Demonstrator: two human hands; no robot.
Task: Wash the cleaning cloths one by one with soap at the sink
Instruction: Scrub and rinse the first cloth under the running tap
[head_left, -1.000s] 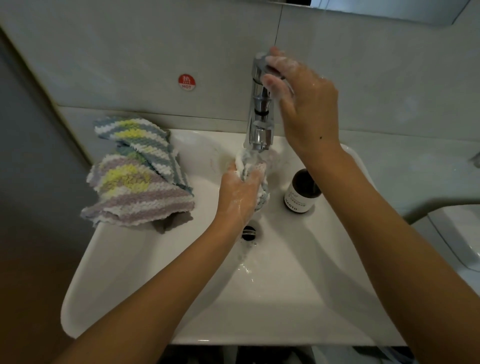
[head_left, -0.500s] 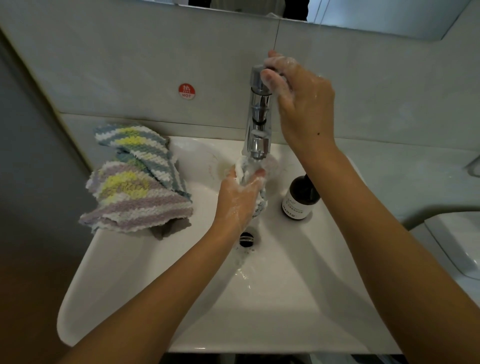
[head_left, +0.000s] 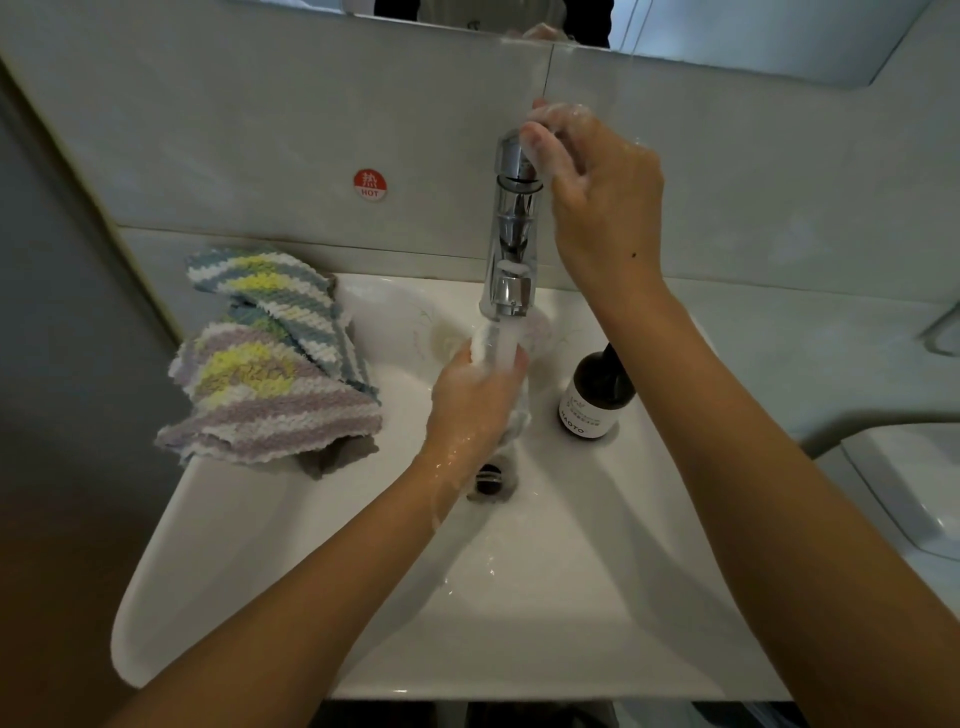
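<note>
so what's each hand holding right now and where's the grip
The left hand grips a bunched, soapy cloth round its middle, under the running water. The right hand pinches the top of the faucet handle.

White sink (head_left: 218, 545), chrome faucet (head_left: 511, 234), dark bottle (head_left: 597, 395), red sticker (head_left: 370, 184), purple-yellow and teal-yellow striped cloths (head_left: 270, 384).

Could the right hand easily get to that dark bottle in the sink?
Probably yes. The right hand is up on the faucet handle, and the dark bottle stands just below its forearm with nothing between them; it need only let go and drop down.
</note>
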